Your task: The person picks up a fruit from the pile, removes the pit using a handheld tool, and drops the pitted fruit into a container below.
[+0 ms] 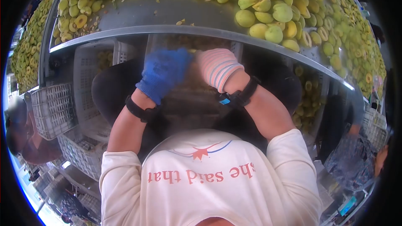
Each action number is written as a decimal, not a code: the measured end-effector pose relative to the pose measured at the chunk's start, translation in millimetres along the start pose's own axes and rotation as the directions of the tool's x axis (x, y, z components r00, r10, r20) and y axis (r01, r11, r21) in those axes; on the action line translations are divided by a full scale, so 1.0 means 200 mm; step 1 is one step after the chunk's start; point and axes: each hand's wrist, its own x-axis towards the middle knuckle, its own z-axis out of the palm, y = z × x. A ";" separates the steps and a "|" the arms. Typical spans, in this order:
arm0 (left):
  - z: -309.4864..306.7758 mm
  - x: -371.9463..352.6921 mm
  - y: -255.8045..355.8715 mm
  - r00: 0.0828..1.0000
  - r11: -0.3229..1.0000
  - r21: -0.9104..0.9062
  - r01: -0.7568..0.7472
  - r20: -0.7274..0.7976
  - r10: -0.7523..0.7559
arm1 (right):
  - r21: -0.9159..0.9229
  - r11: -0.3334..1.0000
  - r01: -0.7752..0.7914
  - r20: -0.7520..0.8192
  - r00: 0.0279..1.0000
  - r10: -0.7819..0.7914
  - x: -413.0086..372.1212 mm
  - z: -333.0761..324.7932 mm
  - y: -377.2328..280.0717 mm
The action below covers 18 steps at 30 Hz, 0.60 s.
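My left hand [166, 72], in a blue knit glove, is curled just below the metal table edge and is blurred by motion. Close beside it, my right hand [218, 67] wears a pink-and-white striped glove, its fingers bent inward. A small yellowish bit shows between the two hands; what they hold is mostly hidden by the gloves. Beyond the edge, yellow-green apricot-like fruits [282, 12] are heaped on the metal table [167, 12], some whole and some halved with the pit or hollow showing. Several loose pits lie on the metal.
A raised metal rim [159, 29] borders the table in front of me. Below it stands a white plastic crate [90, 113] at left, and cut fruit [307, 96] lies low at right. More crates [53, 111] are stacked at far left. Other people sit at both sides.
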 end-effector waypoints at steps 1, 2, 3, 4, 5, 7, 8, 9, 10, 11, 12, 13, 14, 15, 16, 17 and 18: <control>0.02 -0.01 0.01 1.000 1.000 0.002 -0.005 -0.012 0.005 | -0.007 1.000 0.015 -0.011 1.000 -0.015 -0.01 0.02 0.01; 0.02 -0.01 0.02 1.000 0.999 -0.025 0.020 0.007 -0.020 | 0.007 1.000 0.007 -0.020 1.000 -0.007 -0.01 0.03 0.01; 0.01 -0.02 0.02 0.999 0.998 -0.050 0.048 0.027 -0.046 | 0.022 1.000 0.003 -0.030 1.000 -0.002 -0.01 0.04 0.01; 0.00 -0.02 0.03 0.996 0.994 -0.076 0.078 0.050 -0.074 | 0.037 0.999 0.000 -0.036 0.999 0.001 -0.02 0.05 0.01; 0.00 -0.02 0.01 1.000 0.992 -0.129 -0.004 -0.030 0.000 | 0.047 0.999 0.011 -0.041 0.999 -0.009 -0.02 0.04 0.01; 0.02 -0.03 -0.05 0.970 0.960 -0.214 -0.182 -0.198 0.140 | 0.068 0.997 0.028 -0.051 0.998 -0.025 -0.04 0.03 0.02; 0.05 -0.03 -0.05 0.987 0.880 -0.464 -0.101 -0.158 0.030 | 0.073 0.997 0.009 -0.057 0.998 -0.005 -0.04 0.03 0.02; 0.07 -0.04 -0.05 0.994 0.733 -0.680 -0.014 -0.092 -0.067 | 0.077 0.997 -0.009 -0.063 0.998 0.014 -0.03 0.03 0.02; 0.08 -0.04 -0.05 0.990 0.533 -0.843 0.073 -0.003 -0.142 | 0.081 0.996 -0.026 -0.071 0.997 0.032 -0.03 0.03 0.02; 0.08 -0.04 -0.04 0.986 0.530 -0.840 0.119 0.040 -0.159 | 0.090 0.996 -0.019 -0.095 0.995 0.027 -0.03 0.04 0.02; 0.07 -0.04 -0.03 0.981 0.527 -0.834 0.166 0.085 -0.175 | 0.101 0.995 -0.012 -0.119 0.993 0.024 -0.04 0.06 0.02; 0.06 -0.03 -0.01 0.973 0.520 -0.827 0.213 0.130 -0.191 | 0.110 0.994 -0.006 -0.140 0.990 0.021 -0.04 0.07 0.02; 0.08 -0.03 -0.01 0.977 0.592 -0.786 0.178 0.070 -0.202 | 0.090 0.996 -0.004 -0.128 0.992 0.016 -0.04 0.07 0.02; 0.11 -0.03 0.01 0.978 0.659 -0.738 0.146 0.009 -0.207 | 0.069 0.998 -0.002 -0.116 0.993 0.010 -0.04 0.06 0.02; 0.12 -0.03 0.01 0.977 0.722 -0.682 0.117 -0.052 -0.207 | 0.049 0.999 0.000 -0.103 0.995 0.005 -0.04 0.06 0.02; 0.12 -0.03 0.01 0.980 0.750 -0.650 0.122 -0.042 -0.196 | 0.088 0.996 -0.002 -0.121 0.993 0.012 -0.05 0.06 0.02; 0.11 -0.03 0.00 0.983 0.779 -0.615 0.125 -0.033 -0.183 | 0.127 0.992 -0.003 -0.141 0.990 0.021 -0.06 0.06 0.01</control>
